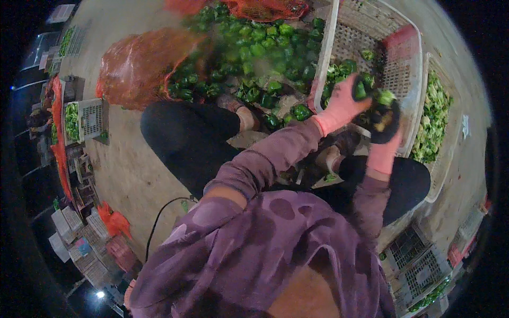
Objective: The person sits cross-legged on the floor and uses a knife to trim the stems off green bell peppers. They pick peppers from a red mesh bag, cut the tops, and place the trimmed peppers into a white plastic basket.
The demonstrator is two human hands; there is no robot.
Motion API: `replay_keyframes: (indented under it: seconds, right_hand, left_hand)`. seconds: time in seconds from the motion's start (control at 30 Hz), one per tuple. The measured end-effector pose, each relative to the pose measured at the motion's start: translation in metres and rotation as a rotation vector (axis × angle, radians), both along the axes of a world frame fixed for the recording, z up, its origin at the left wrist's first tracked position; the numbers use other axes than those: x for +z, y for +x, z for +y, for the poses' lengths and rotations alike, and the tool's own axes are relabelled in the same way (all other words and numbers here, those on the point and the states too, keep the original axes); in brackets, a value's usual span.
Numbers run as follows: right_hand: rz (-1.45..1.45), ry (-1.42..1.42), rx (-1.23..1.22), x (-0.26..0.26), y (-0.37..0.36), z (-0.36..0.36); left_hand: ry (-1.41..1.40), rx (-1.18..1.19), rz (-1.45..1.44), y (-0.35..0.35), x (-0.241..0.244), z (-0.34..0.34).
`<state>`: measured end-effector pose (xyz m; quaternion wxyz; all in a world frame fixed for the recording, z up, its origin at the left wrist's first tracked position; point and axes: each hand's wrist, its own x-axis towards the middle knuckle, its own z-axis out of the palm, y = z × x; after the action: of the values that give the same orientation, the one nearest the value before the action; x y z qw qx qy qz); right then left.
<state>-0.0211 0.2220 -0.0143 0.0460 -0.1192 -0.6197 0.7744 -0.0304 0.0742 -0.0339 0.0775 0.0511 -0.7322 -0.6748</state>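
Note:
My left hand (342, 104), in a pink glove with a dark palm, grips a green bell pepper (360, 90) over the near end of a white plastic crate (401, 79). My right hand (385, 124), gloved the same way, is blurred close beside it. A pale green pepper piece (385, 96) is at its fingertips; whether the fingers hold it cannot be told. Inside the crate lie green peppers (342, 70) and a loose pepper piece (368, 54). A wide heap of green bell peppers (254, 45) covers the floor left of the crate.
An orange mesh sack (139, 67) lies left of the heap, another mesh sack (266, 8) behind it. Right of the crate stands a shallow crate of pale green pepper scraps (431, 115). Dark crates (421, 270) are at lower right. My bent knees flank the work.

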Motion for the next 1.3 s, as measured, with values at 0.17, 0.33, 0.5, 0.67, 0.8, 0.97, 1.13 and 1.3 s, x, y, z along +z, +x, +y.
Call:
replay_keyframes:
  seconds: [0.17, 0.33, 0.5, 0.67, 0.8, 0.97, 1.13, 1.3]
  right_hand:
    - [-0.117, 0.241, -0.222, 0.036, -0.047, 0.141]
    - [0.061, 0.699, -0.322, 0.082, -0.052, 0.166]
    - [-0.159, 0.973, -0.258, 0.025, -0.068, 0.184]
    - [-0.167, 0.790, -0.011, 0.062, -0.072, 0.073]
    - [-0.171, 0.690, 0.057, 0.068, -0.070, 0.041]
    - [-0.240, 0.767, 0.081, 0.066, -0.056, 0.040]
    - [-0.328, 1.249, 0.303, 0.044, -0.036, -0.024]
    - [0.368, 0.966, 0.572, 0.047, -0.017, -0.102]
  left_hand:
    - [-0.618, -0.142, 0.337, -0.013, 0.052, -0.063]
    - [-0.617, 0.481, -0.015, -0.075, -0.075, -0.211]
    - [-1.149, 0.339, -0.553, -0.059, -0.158, -0.302]
    - [-1.251, 0.101, -0.735, -0.082, -0.173, -0.298]
    - [-1.409, 0.088, -0.592, -0.078, -0.206, -0.293]
    - [-0.910, 0.271, -0.540, -0.058, -0.187, -0.276]
    - [0.901, 0.306, -0.446, -0.034, -0.140, -0.242]
    - [0.817, -0.001, -0.270, -0.016, -0.022, -0.176]
